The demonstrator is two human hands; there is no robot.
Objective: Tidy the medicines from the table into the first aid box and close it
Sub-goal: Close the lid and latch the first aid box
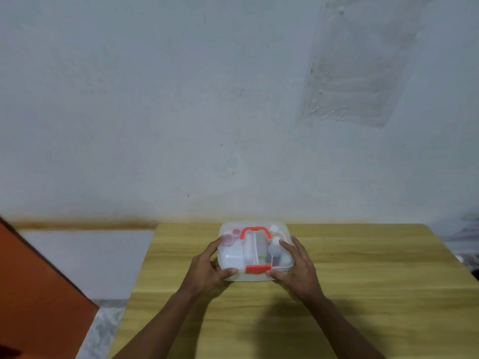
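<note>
- Head view: the left hand (pixel 207 268) grips the near-left corner of the first aid box (pixel 285 230), fingers up its left side and thumb pressed along the front edge.
- Its partner, the right hand (pixel 298 265), clasps the near-right corner, fingers spread over the lid and thumb on the front edge beside the red latch (pixel 258 268).
- That box sits between the two hands on the wooden worktop (pixel 363 268), toward the far edge near the wall (pixel 181 99); its clear lid is down.
- A red handle (pixel 255 231) lies flat on top of the lid.
- Through the cloudy plastic, a dark bottle (pixel 273 252) with a white cap, pink-capped containers (pixel 232 235) and a white case (pixel 232 256) show; labels cannot be read.
- Whether the latch is fully snapped cannot be told.
- Both forearms are cut off by the bottom edge.
- An orange surface (pixel 33 294) at the left is only partly in view.
</note>
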